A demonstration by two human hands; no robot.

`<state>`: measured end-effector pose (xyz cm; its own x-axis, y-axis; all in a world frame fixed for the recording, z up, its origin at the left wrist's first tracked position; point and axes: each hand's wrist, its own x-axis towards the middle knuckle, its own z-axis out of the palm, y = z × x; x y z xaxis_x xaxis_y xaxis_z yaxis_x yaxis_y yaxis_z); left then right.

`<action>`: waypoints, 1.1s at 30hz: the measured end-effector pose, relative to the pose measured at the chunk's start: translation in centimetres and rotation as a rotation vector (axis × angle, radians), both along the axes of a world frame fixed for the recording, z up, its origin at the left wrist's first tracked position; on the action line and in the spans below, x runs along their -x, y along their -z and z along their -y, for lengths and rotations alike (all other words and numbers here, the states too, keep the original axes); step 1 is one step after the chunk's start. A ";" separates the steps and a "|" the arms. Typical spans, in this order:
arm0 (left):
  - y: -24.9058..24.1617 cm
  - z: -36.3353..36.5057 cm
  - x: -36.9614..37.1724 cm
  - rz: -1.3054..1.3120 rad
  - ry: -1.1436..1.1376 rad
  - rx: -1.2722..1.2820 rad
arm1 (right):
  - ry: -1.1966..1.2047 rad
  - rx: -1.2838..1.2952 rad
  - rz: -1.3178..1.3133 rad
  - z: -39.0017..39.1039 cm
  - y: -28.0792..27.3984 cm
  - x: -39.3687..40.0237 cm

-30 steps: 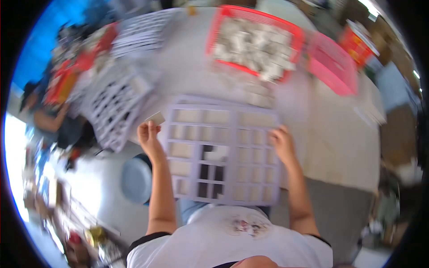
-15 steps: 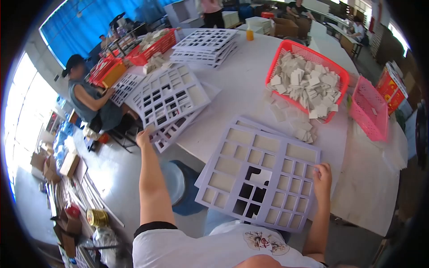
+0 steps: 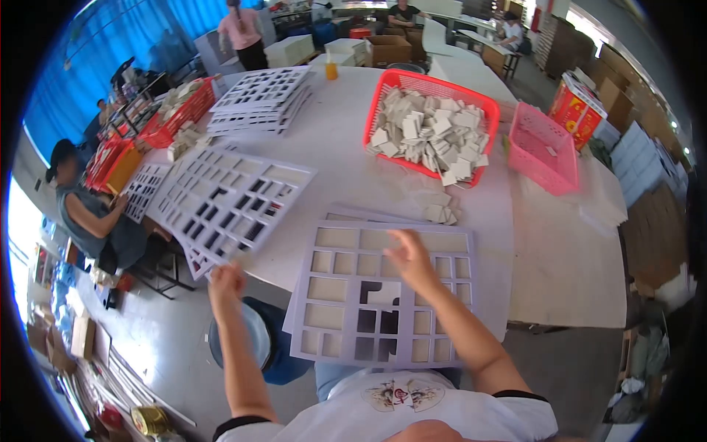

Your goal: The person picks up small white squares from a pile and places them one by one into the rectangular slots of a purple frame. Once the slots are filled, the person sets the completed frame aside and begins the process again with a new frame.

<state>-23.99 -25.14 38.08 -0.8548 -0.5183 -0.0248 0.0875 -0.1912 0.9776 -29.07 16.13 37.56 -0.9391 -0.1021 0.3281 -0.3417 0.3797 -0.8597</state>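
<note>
Grid tray (image 3: 383, 302): most cells filled; a few central cells left dark.
Right hand (image 3: 409, 258): open, flat on tray.
Left hand (image 3: 227, 282): grip unclear, at stack (image 3: 228, 199) edge.

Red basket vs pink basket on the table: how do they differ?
The red basket is heaped with pale square blocks; the pink basket looks nearly empty. The red basket appears larger than the pink one and sits nearer the table's middle, while the pink basket sits toward the right edge. Both are open plastic mesh baskets resting on the white table.
</note>
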 end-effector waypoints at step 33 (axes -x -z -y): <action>0.5 -29.6 4.4 0.104 0.809 0.473 | 0.130 -0.789 0.785 -16.0 -4.9 -13.4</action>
